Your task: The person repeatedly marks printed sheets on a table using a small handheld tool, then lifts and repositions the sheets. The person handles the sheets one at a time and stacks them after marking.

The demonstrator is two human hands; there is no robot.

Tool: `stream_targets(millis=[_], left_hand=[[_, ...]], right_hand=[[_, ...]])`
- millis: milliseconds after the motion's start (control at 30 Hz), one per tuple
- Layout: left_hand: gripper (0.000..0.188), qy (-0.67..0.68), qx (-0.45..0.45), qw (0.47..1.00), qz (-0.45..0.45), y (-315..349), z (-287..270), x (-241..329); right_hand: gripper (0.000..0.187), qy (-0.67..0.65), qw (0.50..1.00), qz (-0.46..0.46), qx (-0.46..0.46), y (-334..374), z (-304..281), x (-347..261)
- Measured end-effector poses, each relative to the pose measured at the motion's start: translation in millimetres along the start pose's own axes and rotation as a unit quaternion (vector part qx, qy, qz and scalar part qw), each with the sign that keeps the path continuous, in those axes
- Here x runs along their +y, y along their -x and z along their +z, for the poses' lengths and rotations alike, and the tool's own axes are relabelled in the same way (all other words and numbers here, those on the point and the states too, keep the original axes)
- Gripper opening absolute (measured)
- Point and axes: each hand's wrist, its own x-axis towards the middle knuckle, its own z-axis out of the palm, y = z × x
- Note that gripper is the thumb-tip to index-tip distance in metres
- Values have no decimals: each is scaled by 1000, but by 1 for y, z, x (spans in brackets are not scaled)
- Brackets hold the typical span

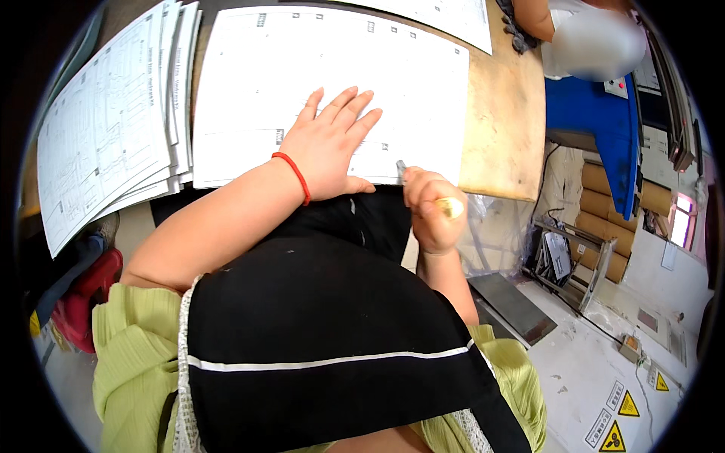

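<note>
A large white sheet [419, 83] with small printed marks and faint lines lies flat on the table before me. My left hand [328, 143] rests palm down on it with the fingers spread, pressing on its near half. At the sheet's near edge, right of centre, my right hand [430, 200] is closed round a hand tool with a rounded yellow handle end [450, 208]. The tool's short grey metal tip [401, 167] sticks out toward the sheet. Whether the tip touches the paper I cannot tell. Most of the tool is hidden in my fist.
A fanned stack of printed sheets [106, 128] lies at the left. Another sheet [453, 19] is at the far edge of the wooden table [502, 128]. Beyond, at the right, a person [532, 16] is by a blue machine [581, 113]. Brown rolls [596, 204] and a metal-framed cart [593, 279] stand right.
</note>
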Motion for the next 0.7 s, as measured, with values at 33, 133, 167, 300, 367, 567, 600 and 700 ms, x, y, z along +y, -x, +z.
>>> stream_targets(millis=[33,133,167,300,367,567,600,700], left_hand=[[111,6,2,1000,-24,5,-6,-7],[115,2,-4,996,-88,36,-34,-30],[116,-10,-7,995,-102,48,-39,-35],[118,-52,20,991,-118,64,-23,-48],[116,-62,37,990,-124,64,-16,-46],[115,-39,43,992,-112,63,-15,-47],[115,-39,45,992,-111,64,-15,-48],[113,-40,47,992,-109,64,-15,-48]], right_hand=[[27,-15,1000,-2,10,0,-4,1],[29,-47,997,-32,54,0,0,5],[28,-63,996,-40,55,-1,5,6],[27,-130,990,-37,30,-14,36,14],[26,-165,986,-16,6,-26,52,21],[22,-142,989,-23,8,-52,66,45],[21,-155,987,-36,10,-54,68,47],[16,-128,990,-53,14,-52,76,51]])
